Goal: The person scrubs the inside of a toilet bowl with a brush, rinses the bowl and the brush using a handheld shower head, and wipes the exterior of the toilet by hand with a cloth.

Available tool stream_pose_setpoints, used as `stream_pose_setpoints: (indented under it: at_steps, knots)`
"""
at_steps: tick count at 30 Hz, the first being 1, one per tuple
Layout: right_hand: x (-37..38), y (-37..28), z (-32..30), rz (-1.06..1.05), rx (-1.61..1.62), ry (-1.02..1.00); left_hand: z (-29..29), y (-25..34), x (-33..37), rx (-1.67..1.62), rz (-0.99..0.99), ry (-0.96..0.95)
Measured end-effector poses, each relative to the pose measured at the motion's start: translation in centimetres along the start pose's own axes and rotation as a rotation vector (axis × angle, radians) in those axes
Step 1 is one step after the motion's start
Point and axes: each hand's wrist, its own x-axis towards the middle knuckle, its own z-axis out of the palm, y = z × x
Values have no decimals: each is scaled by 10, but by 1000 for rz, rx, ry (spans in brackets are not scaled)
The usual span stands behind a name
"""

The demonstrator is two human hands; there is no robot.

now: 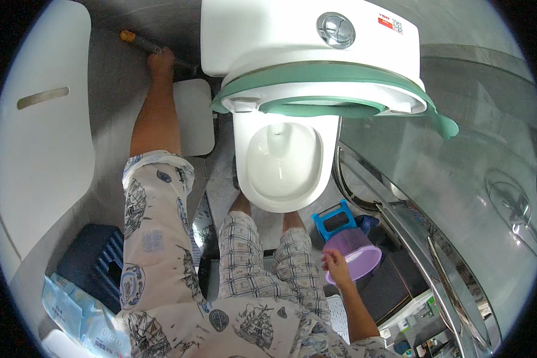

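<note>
To the left of the toilet tank, my left arm stretches far forward. The left hand (160, 60) is closed around a dark grey stick with an orange end (136, 41); its other end is lost in shadow. My right hand (337, 267) is low on the right, in front of a purple bucket (347, 243). Its fingers are loosely bent and a little apart, and nothing shows in them. The white toilet (241, 167) stands before me, its bowl uncovered. The raised seat and lid have green edging (316, 73), and a round chrome flush button (336, 30) tops the tank.
A blue stool (334, 219) stands by the bucket, near a glass partition (459, 161) with metal rails. Left are a white panel with a slot (42, 137), a smaller white panel (194, 116), a dark blue ribbed box (92, 262) and a light blue package (71, 307).
</note>
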Motion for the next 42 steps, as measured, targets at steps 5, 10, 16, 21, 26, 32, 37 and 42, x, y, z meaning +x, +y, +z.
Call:
stream_pose_setpoints:
  at_steps: [5, 10, 16, 21, 26, 32, 37, 42]
  knots:
    - [3, -20, 22, -58, -3, -44, -30, -10, 25, 250, 253, 37]
    - [-1, -23, 22, -79, 10, -12, -34, 22, -20, 95, 258, 126]
    - [0, -33, 24, -86, -38, 4, -24, 10, 22, 92, 159, 250]
    - [-9, -22, 19, -83, 26, 21, -21, 10, -14, 17, 373, 132]
    - [-3, -25, 29, -100, 11, 3, -34, -20, 54, 80, 399, 170]
    - [-5, -23, 28, -113, 26, 45, -28, -12, 43, 411, 473, 109]
    - [-7, -14, 25, -142, -12, 69, -41, 56, -63, -504, -175, 54]
    - [-5, -22, 28, -144, 36, 52, -42, 70, -70, -701, -280, 41]
